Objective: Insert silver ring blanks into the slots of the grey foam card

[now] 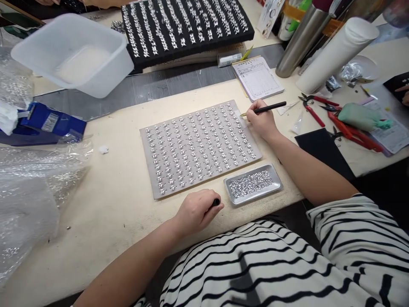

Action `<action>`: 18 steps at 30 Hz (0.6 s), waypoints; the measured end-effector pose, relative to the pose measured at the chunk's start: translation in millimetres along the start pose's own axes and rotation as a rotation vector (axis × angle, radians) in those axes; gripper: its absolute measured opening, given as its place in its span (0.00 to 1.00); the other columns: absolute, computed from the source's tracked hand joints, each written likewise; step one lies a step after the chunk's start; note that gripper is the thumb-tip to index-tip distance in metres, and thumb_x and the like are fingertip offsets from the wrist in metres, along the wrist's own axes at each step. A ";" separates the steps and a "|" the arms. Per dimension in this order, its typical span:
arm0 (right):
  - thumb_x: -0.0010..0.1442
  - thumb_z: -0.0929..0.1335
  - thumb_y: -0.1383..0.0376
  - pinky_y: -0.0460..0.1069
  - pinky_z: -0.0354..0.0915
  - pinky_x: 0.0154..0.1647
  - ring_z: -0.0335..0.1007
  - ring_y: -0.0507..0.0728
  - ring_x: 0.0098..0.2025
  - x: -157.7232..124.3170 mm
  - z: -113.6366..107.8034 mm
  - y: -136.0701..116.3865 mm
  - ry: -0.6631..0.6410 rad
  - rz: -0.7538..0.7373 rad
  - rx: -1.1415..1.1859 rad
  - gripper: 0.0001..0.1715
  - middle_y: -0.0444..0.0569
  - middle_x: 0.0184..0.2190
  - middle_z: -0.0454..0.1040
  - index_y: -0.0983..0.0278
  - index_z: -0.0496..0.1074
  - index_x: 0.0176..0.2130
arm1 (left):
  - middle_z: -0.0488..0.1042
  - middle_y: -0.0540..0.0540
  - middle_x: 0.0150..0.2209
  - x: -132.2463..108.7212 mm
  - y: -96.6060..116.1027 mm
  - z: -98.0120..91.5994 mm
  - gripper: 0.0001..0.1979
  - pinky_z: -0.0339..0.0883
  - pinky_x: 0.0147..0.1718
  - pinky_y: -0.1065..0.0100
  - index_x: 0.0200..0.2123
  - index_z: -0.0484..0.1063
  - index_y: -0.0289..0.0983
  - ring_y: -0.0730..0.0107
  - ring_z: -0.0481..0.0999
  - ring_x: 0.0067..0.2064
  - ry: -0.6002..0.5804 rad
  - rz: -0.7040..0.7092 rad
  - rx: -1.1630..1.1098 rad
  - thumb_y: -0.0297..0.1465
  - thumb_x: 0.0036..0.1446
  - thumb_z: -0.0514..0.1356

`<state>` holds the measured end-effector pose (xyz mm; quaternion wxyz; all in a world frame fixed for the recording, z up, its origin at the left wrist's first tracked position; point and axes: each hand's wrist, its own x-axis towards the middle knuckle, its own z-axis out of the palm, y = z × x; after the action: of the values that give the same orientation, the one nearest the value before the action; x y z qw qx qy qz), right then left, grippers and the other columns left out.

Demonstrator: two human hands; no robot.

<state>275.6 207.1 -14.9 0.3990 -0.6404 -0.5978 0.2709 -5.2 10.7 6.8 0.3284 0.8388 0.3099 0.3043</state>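
Note:
My right hand [262,119] pinches a slim black pen-like tool [271,107] with a gold-coloured front end. Its tip is at the upper right edge of a grey board [150,170] bearing rows of small silver star- or flower-shaped pieces [200,145]. Curled near the table's front edge, my left hand [198,211] is closed around a black cylindrical object [216,202]; only its round end shows. Between my hands and below the board lies a small metal tray [277,186] of tiny shiny stones [251,184].
A black display board [191,44] with more silver pieces and a translucent plastic tub [105,81] stand at the back. Plastic bags [28,192] and a blue tape dispenser [53,123] lie left. Rightward are a notepad [258,79], pliers [315,108], a white roll [338,55] and a steel flask [300,40].

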 end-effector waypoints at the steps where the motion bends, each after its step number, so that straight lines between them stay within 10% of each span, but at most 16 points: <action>1: 0.59 0.65 0.69 0.55 0.68 0.37 0.65 0.56 0.34 0.2 0.4 0.9 -0.007 -0.008 -0.005 0.06 0.45 0.28 0.64 0.59 0.63 0.33 | 0.71 0.51 0.26 -0.1 0.0 -0.2 0.12 0.62 0.26 0.71 0.36 0.67 0.38 0.73 0.68 0.26 -0.001 -0.002 -0.002 0.34 0.74 0.50; 18: 0.58 0.66 0.69 0.56 0.70 0.41 0.64 0.55 0.33 3.4 0.1 4.6 0.044 -0.004 -0.024 0.08 0.45 0.28 0.64 0.59 0.62 0.30 | 0.72 0.51 0.26 0.0 -0.5 -0.2 0.12 0.63 0.26 0.71 0.36 0.67 0.39 0.72 0.69 0.26 -0.008 0.002 0.014 0.33 0.73 0.50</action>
<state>278.5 210.6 -18.3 0.4046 -0.6499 -0.5934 0.2487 -5.6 11.1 6.6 0.3234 0.8425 0.3100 0.2991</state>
